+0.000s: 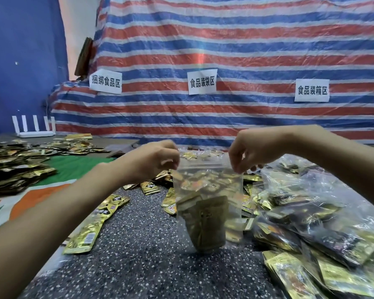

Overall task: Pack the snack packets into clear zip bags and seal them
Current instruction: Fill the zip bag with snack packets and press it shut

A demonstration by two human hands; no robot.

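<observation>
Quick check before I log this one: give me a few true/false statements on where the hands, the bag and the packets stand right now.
1. The left hand and the right hand both pinch the top of the zip bag. True.
2. The zip bag is empty. False: gold snack packets sit in it.
3. The zip bag lies flat on the table. False: it hangs upright from the two hands.
4. Filled clear bags are piled to the right of the zip bag. True.
</observation>
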